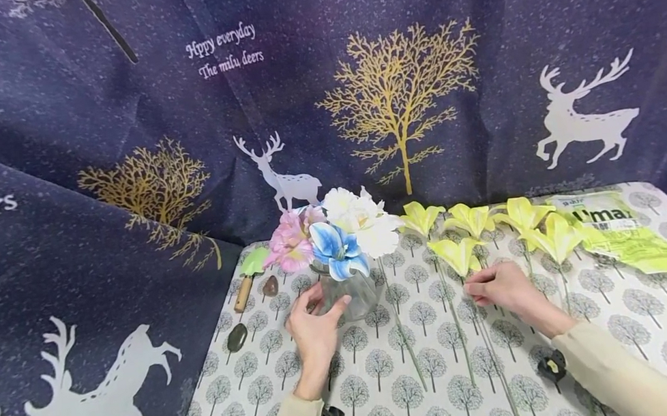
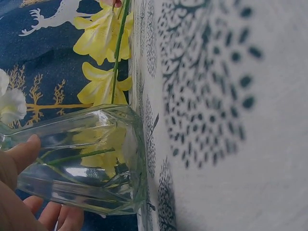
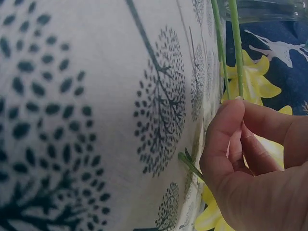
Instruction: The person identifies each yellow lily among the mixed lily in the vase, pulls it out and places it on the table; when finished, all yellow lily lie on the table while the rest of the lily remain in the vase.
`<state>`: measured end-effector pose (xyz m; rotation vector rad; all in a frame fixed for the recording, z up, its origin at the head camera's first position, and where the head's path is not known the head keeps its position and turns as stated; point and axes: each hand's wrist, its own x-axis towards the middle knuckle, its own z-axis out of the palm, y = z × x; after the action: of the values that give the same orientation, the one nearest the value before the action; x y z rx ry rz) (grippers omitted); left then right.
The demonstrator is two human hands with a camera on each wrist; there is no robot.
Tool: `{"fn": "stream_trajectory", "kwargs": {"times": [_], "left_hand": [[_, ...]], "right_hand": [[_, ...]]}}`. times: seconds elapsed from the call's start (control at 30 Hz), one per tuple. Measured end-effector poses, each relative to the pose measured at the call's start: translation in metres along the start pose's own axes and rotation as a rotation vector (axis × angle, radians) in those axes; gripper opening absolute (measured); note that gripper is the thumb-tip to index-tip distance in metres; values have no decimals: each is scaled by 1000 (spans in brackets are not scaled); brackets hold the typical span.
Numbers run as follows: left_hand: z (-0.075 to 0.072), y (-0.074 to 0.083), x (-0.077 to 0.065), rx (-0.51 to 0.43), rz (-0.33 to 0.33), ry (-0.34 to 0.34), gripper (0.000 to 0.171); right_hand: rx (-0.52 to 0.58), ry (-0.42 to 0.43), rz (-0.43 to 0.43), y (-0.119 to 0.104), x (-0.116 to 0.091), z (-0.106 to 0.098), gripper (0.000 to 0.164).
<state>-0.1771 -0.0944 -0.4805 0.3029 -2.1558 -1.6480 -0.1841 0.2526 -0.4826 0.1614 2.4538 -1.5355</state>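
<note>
A clear glass vase [image 1: 353,298] stands on the table with pink flowers [image 1: 289,244], a blue-and-white lily [image 1: 338,250] and white flowers [image 1: 373,227] in it. My left hand [image 1: 312,327] grips the vase from its left side, thumb toward the front; green stems show through the glass in the left wrist view. To the right, my right hand [image 1: 506,290] pinches the green stem [image 3: 237,53] of a yellow lily [image 1: 456,256] between thumb and forefinger, just under the bloom. Several more yellow lilies [image 1: 522,214] lie around it, their long stems toward me.
At the left lie a small green trowel [image 1: 244,293] with a wooden handle, a brown stone [image 1: 270,286] and a dark stone [image 1: 237,338]. A yellow-green bag [image 1: 633,235] lies at the back right. Behind the table hangs a dark blue cloth [image 1: 297,102].
</note>
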Motion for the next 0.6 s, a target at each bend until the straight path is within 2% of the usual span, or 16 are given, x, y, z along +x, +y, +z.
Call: {"fn": "stream_trajectory", "kwargs": {"times": [0.17, 0.4, 0.6], "left_hand": [[1, -1, 0, 3, -10, 2, 60], [2, 0, -1, 7, -19, -5, 62], [3, 0, -2, 23, -5, -14, 61]], "right_hand": [[-11, 13, 16, -2, 1, 4, 29], [-110, 49, -15, 0, -5, 8, 22], [-156, 75, 5, 2, -9, 9, 20]]}}
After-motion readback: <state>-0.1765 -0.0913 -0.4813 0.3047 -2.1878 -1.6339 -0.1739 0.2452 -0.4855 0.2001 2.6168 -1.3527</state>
